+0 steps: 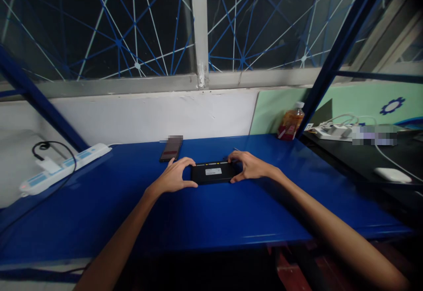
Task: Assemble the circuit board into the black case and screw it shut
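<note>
A flat black rectangular device (213,177) with a white label and small yellow marks along its far edge is at the middle of the blue table. My left hand (175,175) grips its left end, fingers at the far corner and thumb at the near corner. Around the right end, my right hand (248,166) holds it the same way. Just beyond my left hand lies a dark phone (171,148). A small thin item, too unclear to name, is partly hidden behind my right hand.
On the left of the blue table (211,220) lies a white power strip (68,167) with a black cable. A bottle (291,122) stands at the back right. Further right, a black surface (346,152) holds cables and a white case (392,175). Blue frame posts rise on both sides.
</note>
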Motion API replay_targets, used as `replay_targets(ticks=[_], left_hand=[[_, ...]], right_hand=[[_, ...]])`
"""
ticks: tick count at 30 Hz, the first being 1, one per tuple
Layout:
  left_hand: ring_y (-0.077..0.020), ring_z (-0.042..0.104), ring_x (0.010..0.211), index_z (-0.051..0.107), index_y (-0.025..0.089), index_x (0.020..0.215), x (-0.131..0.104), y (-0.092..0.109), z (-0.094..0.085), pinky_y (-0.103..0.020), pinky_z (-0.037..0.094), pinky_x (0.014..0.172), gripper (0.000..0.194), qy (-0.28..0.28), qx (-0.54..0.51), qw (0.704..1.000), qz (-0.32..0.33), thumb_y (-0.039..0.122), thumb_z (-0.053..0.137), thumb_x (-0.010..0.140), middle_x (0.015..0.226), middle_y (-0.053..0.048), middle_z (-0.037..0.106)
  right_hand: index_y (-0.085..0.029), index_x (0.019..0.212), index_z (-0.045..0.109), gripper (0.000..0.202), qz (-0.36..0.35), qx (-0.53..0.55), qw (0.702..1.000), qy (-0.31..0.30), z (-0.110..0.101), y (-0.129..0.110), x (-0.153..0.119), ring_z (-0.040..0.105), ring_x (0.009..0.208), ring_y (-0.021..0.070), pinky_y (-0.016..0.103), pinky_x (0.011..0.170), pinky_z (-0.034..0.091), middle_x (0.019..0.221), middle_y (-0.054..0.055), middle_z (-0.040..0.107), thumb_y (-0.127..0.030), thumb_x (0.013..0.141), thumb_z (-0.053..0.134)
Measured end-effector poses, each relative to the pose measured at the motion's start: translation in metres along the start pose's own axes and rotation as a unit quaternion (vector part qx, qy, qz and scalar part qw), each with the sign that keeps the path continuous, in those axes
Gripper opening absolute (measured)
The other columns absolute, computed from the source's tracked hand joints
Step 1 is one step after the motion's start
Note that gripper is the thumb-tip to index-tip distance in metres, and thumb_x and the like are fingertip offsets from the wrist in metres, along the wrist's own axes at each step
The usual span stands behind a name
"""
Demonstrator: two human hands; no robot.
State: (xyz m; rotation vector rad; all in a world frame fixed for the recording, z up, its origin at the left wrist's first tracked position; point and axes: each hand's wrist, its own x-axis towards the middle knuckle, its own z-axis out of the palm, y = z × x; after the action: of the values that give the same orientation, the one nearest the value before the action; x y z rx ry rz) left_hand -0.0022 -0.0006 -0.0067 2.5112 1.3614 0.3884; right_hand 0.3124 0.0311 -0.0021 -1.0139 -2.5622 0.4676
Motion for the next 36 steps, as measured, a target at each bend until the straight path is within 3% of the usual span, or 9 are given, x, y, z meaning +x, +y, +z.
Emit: replay_targets(ticks=[13,27,31,36], left_hand=[[-0.033,0.047,0.121,0.055,0.028,0.119,0.0,-0.002,0.001,-0.057,0.02,0.108,0.064,0.007,-0.002,1.0,-0.011,0.064,0.066,0.068,0.132,-0.005,0.052],[-0.0325,0.048,0.12,0.048,0.031,0.116,0.0,0.011,-0.004,-0.058,0.017,0.109,0.054,0.026,-0.031,0.999,-0.024,0.05,0.07,0.07,0.126,-0.003,0.057],[-0.0314,0.048,0.12,0.047,0.032,0.118,-0.001,0.006,-0.009,-0.059,0.014,0.109,0.055,0.015,-0.018,1.0,-0.011,0.048,0.069,0.07,0.126,-0.003,0.055],[-0.0347,0.044,0.123,0.04,0.036,0.132,-0.008,-0.006,-0.019,-0.06,0.023,0.104,0.07,-0.016,0.01,1.0,0.007,0.05,0.068,0.069,0.125,-0.006,0.055]], right_hand=[[-0.018,0.096,0.061,0.056,-0.003,-0.009,1.0,0.002,0.0,0.001,0.0,0.058,0.094,0.027,0.041,0.083,0.045,0.1,0.008,0.063,-0.053,0.057,0.079],[-0.018,0.117,0.055,0.067,0.003,0.042,0.999,0.026,0.003,0.003,-0.003,0.06,0.097,0.0258,0.04,0.084,0.047,0.111,0.011,0.062,-0.045,0.061,0.08],[-0.018,0.121,0.054,0.069,-0.008,0.037,0.999,0.03,0.008,-0.003,-0.001,0.06,0.1,0.0264,0.041,0.086,0.047,0.114,0.012,0.062,-0.046,0.062,0.079],[-0.024,0.124,0.054,0.067,-0.046,0.021,0.997,0.062,0.002,-0.017,0.001,0.056,0.109,0.0286,0.045,0.092,0.044,0.12,0.01,0.061,-0.053,0.067,0.074]])
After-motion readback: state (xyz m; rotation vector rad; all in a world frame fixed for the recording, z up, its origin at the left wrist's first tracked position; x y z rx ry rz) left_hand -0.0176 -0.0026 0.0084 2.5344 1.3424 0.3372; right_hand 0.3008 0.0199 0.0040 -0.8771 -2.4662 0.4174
